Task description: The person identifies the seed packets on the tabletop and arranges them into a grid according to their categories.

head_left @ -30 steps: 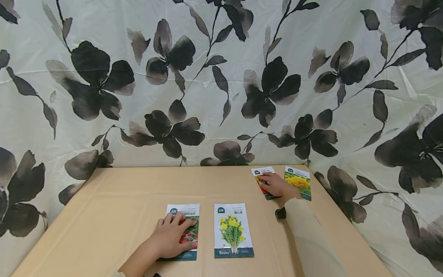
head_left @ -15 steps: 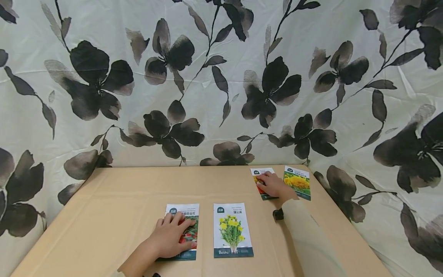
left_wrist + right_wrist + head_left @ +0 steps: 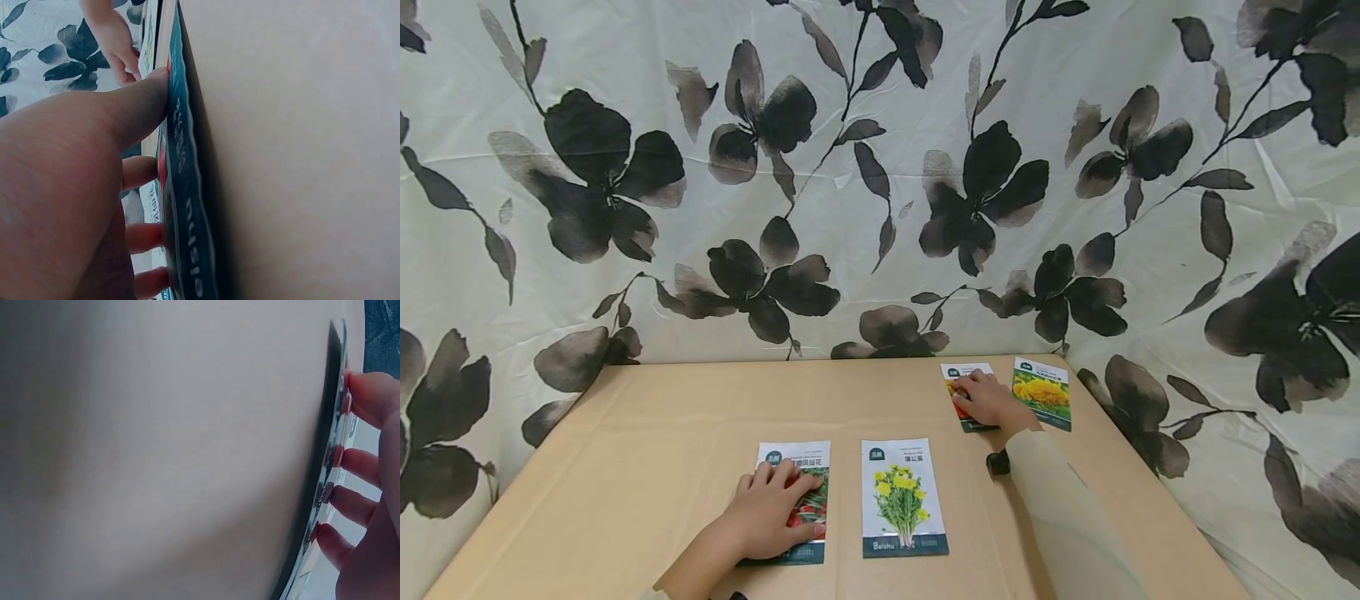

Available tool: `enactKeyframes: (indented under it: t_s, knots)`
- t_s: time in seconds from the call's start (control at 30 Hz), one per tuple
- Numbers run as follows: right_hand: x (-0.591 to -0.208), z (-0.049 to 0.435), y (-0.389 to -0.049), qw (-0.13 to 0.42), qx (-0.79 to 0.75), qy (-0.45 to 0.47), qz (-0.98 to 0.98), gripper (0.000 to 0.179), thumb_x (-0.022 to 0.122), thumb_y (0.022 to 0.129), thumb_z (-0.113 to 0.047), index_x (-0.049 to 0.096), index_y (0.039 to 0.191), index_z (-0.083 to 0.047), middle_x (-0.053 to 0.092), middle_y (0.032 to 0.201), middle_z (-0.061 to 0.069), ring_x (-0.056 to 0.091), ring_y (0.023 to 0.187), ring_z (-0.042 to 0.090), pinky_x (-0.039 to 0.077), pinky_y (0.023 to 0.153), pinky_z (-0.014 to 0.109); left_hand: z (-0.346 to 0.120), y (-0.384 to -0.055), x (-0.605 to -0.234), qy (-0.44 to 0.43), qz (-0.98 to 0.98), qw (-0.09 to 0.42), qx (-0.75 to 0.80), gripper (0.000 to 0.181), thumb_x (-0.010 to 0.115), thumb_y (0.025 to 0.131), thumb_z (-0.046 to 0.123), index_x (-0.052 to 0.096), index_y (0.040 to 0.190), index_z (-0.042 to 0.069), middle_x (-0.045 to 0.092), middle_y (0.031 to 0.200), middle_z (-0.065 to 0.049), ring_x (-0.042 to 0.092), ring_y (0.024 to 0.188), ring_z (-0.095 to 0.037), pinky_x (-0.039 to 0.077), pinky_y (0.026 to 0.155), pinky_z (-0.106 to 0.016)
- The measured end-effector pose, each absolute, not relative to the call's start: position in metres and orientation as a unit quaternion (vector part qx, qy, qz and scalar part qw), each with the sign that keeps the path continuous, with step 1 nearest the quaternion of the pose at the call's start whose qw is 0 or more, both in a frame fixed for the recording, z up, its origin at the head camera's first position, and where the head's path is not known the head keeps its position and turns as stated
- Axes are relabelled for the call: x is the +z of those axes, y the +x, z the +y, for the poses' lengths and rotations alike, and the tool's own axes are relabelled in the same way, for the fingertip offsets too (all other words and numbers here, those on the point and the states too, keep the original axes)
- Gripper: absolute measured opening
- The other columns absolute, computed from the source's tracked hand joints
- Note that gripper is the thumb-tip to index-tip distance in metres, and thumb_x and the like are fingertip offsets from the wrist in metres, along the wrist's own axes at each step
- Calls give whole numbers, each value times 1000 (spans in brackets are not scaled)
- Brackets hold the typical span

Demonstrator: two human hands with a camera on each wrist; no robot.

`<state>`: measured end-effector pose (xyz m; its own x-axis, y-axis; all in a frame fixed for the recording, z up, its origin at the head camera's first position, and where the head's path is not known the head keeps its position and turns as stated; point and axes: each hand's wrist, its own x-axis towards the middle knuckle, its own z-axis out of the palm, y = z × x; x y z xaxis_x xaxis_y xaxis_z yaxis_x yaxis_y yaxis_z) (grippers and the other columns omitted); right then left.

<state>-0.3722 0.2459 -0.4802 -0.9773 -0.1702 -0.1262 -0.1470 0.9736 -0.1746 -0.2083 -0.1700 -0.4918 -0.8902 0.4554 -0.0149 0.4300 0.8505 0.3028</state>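
Note:
In the head view, my left hand (image 3: 767, 517) rests with spread fingers on a seed packet (image 3: 811, 553) with red flowers and a dark blue lower band. The left wrist view shows the thumb (image 3: 140, 103) and fingertips touching this packet's printed face. Further back, my right hand (image 3: 992, 403) lies over another seed packet (image 3: 967, 369), which has a white top and red and yellow print. Its fingertips touch that packet's face in the right wrist view, where the packet (image 3: 325, 469) appears edge-on. Both hands cover the middles of their packets.
A packet (image 3: 906, 500) picturing yellow dandelions lies flat to the right of the left hand. Another, with an orange-yellow bloom (image 3: 1042, 395), lies at the back right corner. The tan table (image 3: 700, 417) meets a floral curtain (image 3: 880, 208) behind.

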Motion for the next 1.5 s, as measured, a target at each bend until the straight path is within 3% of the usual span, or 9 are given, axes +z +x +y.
enactKeyframes:
  t_s: [0.3, 0.87, 1.5]
  knots:
    - [-482, 240, -373, 79, -92, -55, 991, 50, 52, 106, -44, 50, 151, -24, 40, 154, 18, 41, 134, 39, 36, 111, 65, -170, -206, -483, 222, 962, 62, 144, 68, 73, 83, 65, 61, 140, 31, 51, 129, -5, 40, 108, -27, 34, 88, -52]
    - [-484, 232, -373, 90, -98, -35, 990, 53, 51, 106, -46, 46, 154, -25, 37, 159, 16, 36, 141, 41, 30, 113, 70, -173, -208, -490, 233, 961, 36, 147, 67, 73, 82, 68, 62, 137, 32, 51, 125, -2, 39, 104, -24, 33, 83, -49]
    - [-484, 224, -367, 78, -97, -33, 992, 52, 51, 106, -45, 46, 154, -25, 39, 158, 16, 39, 138, 39, 33, 113, 66, -172, -208, -489, 224, 963, 52, 140, 67, 73, 82, 67, 62, 139, 33, 51, 127, -2, 40, 107, -25, 34, 86, -50]
